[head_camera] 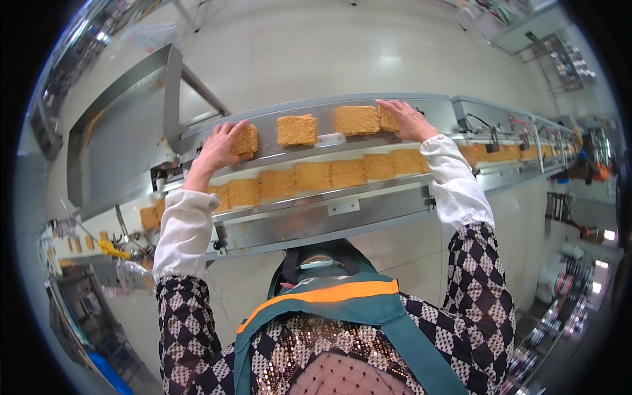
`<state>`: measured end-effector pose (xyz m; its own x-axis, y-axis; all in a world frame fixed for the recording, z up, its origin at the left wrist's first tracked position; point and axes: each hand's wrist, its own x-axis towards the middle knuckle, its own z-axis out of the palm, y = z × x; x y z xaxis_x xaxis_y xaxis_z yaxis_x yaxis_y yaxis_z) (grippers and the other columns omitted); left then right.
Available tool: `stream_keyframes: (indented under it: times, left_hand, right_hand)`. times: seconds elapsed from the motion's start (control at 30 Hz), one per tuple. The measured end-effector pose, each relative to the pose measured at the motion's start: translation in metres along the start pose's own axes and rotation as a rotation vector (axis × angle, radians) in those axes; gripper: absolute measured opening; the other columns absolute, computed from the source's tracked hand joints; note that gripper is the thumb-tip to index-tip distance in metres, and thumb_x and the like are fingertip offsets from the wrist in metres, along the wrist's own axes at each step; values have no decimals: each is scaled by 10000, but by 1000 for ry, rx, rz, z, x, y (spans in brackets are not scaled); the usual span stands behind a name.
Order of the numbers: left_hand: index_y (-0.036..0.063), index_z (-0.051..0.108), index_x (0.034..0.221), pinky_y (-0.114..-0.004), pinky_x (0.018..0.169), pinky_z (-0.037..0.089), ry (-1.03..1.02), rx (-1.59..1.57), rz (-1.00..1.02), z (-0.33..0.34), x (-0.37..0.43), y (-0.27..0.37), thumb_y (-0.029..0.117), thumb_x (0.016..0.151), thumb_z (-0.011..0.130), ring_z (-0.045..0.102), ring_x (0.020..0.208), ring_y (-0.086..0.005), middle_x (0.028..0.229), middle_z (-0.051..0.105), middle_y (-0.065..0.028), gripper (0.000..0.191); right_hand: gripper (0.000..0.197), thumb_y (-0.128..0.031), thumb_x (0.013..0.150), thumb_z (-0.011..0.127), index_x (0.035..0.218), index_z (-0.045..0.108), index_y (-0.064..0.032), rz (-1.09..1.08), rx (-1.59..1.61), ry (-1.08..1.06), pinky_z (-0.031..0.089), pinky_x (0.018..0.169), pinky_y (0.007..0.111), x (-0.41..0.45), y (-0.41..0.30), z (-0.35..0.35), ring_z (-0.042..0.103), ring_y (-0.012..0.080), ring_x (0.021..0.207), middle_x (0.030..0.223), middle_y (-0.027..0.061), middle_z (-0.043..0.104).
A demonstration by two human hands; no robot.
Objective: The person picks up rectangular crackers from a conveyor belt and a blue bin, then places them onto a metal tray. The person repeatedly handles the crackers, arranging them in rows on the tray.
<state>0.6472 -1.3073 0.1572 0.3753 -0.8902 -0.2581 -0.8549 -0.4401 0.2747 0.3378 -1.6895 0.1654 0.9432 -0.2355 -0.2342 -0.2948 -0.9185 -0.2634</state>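
Observation:
Rectangular golden noodle-like cakes lie on a metal ledge beyond a conveyor. My left hand [220, 149] rests around a cake [245, 142] at the ledge's left part, fingers over its far and left sides. A separate cake [297, 130] lies to the right of it, untouched. Farther right, a cake [356, 120] sits against a partly covered cake [388, 120], and my right hand [407, 121] touches that one at its right side. Nearer to me, a row of cakes [312, 177] lies along the conveyor belt, passing beneath both forearms. My palms' undersides are hidden.
A metal tray [123, 121] with crumbs stands at the left. The conveyor's near steel rail [296, 203] runs in front of my body. Sensors and brackets [493, 140] stand over the belt at right; a yellow part [112, 250] is at lower left.

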Motion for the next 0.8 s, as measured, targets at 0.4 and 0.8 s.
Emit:
stream_keyframes:
  times: [0.4, 0.8]
  left_hand:
    - [283, 208, 1414, -513, 1028, 343, -55, 30, -221, -5, -18, -12, 43, 573, 703, 269, 1298, -331, 1392, 315, -52, 1006]
    - [241, 228, 1417, -587, 1091, 141, 27, -30, 104, 25, 59, 122, 177, 664, 709, 170, 1367, -305, 1450, 255, -42, 895]
  right_hand:
    - [896, 110, 629, 614, 1377, 301, -271, -82, -2, 3, 451, 943, 380, 25, -18, 0, 427, 285, 1162, 1278, 36, 426]
    - [946, 42, 618, 670, 1398, 252, -292, -27, 31, -9, 433, 963, 422, 26, -11, 4, 408, 284, 1204, 1302, 35, 403]
